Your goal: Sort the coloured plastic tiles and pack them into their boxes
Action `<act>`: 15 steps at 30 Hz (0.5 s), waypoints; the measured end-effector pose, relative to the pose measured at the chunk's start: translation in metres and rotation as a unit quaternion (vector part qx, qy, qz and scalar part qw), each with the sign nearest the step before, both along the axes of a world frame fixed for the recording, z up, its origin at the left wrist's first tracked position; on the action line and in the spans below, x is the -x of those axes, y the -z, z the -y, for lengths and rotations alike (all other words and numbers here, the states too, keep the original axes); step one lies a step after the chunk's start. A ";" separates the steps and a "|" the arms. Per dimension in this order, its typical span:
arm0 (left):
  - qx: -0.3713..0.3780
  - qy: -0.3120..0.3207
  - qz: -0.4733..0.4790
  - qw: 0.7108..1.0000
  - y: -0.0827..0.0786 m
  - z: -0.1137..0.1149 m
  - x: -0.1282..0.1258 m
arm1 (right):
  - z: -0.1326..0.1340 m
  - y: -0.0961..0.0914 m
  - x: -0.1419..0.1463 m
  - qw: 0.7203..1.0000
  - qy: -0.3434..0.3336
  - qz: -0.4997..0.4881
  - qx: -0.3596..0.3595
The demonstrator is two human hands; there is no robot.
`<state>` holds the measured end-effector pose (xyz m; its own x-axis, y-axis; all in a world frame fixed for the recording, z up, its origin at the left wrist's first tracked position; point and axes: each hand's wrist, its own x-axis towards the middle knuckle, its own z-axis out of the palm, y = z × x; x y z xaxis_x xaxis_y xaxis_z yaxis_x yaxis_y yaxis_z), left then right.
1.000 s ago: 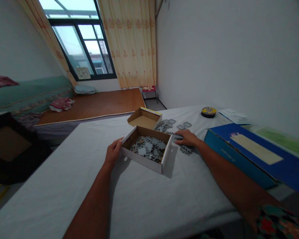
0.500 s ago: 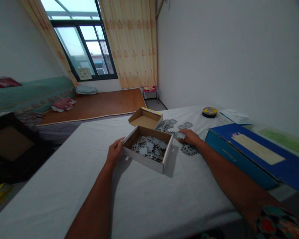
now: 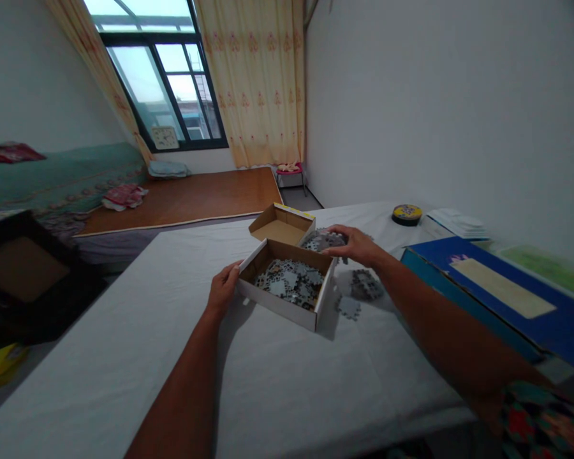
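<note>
My left hand (image 3: 223, 288) is closed on the left corner of a shallow white cardboard box (image 3: 278, 308), its thumb over the rim. Inside the box lies a heap of grey jigsaw pieces (image 3: 289, 280). Just beyond the box's right far corner, my right hand (image 3: 356, 247) is closed around some grey jigsaw pieces (image 3: 329, 240); how many is unclear. A cluster of joined-looking pieces (image 3: 365, 285) and a loose jigsaw piece (image 3: 349, 308) lie on the white cloth to the right of the box.
Behind the box stands its open cardboard lid (image 3: 287, 231). A large blue box (image 3: 488, 287) lines the right side, with a round black-and-yellow tin (image 3: 406, 214) and white packets (image 3: 459, 223) behind it. White cloth (image 3: 182, 268) covers the table; a wall rises at right.
My right hand has moved left and slightly away from me, toward the pieces by the lid. A loose jigsaw piece now shows on the cloth right of the box. My left hand keeps its hold.
</note>
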<state>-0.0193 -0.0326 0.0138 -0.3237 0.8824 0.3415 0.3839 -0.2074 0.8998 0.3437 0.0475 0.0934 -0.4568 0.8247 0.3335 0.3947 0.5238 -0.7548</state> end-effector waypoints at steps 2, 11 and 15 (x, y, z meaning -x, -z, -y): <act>0.003 -0.001 0.001 1.000 -0.001 0.001 0.000 | 0.016 -0.012 0.032 0.996 -0.093 0.008 -0.006; 0.003 0.006 -0.005 1.000 -0.001 0.002 0.000 | -0.059 -0.005 0.029 0.982 0.020 0.125 -0.139; -0.002 0.007 -0.006 1.000 0.000 0.001 0.002 | -0.105 0.039 0.020 0.940 0.001 0.318 -0.122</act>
<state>-0.0211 -0.0333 0.0133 -0.3067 0.8857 0.3484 0.3907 -0.2167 0.8947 0.3240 0.1525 0.0541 -0.6261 0.7605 0.1722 0.7270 0.6492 -0.2236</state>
